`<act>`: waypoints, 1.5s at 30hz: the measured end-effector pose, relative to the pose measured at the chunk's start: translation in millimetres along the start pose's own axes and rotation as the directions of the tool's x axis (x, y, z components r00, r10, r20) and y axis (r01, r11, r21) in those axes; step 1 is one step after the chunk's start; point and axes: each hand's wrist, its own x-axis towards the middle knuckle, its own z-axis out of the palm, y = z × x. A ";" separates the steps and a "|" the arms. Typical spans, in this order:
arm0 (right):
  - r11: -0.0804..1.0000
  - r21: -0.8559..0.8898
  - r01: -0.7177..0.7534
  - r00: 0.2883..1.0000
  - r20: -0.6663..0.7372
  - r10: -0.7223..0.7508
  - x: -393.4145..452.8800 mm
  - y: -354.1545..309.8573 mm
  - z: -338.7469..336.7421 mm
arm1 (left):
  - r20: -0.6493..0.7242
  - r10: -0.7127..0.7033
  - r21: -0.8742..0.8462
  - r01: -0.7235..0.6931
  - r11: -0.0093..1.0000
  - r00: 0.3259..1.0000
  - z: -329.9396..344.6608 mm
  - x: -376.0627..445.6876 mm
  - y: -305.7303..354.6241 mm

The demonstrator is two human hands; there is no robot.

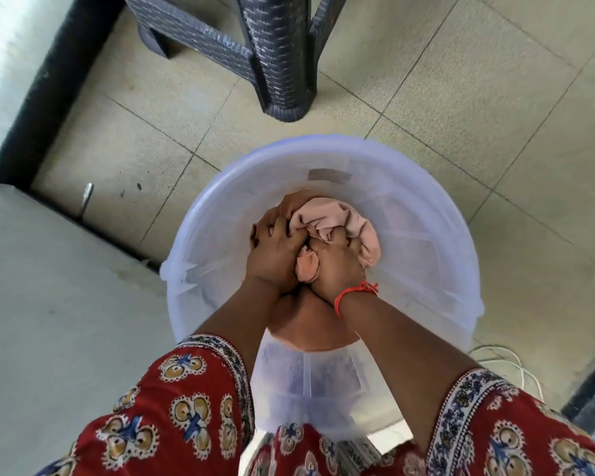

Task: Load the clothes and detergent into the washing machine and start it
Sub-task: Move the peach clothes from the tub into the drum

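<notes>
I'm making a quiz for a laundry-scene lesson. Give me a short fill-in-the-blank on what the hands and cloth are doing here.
1. Both hands grip a bundled cloth whose colour is pale ____.
2. The left hand and right hand hold it over a translucent round ____.
3. A red thread bracelet sits on the ____ wrist.
4. A dark woven chair leg stands on the tiled ____.

Missing words: pink; tub; right; floor

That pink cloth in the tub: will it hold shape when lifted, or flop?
Likely floppy: the pink cloth is bunched in soft folds between the left hand and right hand. Probably light, and loose ends may trail.
</notes>
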 end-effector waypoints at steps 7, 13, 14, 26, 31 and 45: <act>1.000 -0.010 0.027 0.998 -0.049 -0.028 -95.0 -42.2 -96.4 | -0.032 -0.053 -0.008 0.053 0.999 0.998 -101.8 -86.1 39.0; 0.998 -0.046 0.048 0.997 -0.064 -0.051 -185.8 -97.5 -203.8 | -0.073 -0.045 -0.019 0.044 0.999 0.996 -218.7 -165.2 72.8; 0.997 -0.057 0.055 0.995 -0.077 -0.059 -200.7 -107.2 -222.8 | -0.090 -0.038 -0.010 0.037 0.999 0.995 -238.7 -177.7 79.5; 0.934 -0.209 0.291 0.919 -0.210 -0.334 -381.5 -233.1 -428.4 | -0.377 -0.133 -0.047 0.124 0.991 0.917 -452.9 -346.7 124.3; 0.861 -0.301 0.411 0.822 -0.285 -0.492 -443.9 -295.5 -475.2 | -0.574 -0.180 -0.065 0.175 0.982 0.799 -528.5 -425.8 120.8; 0.369 -0.518 0.772 0.370 -0.105 -0.923 -614.2 -536.3 -485.8 | -0.798 -0.493 -0.281 0.510 0.813 0.347 -636.2 -696.0 15.8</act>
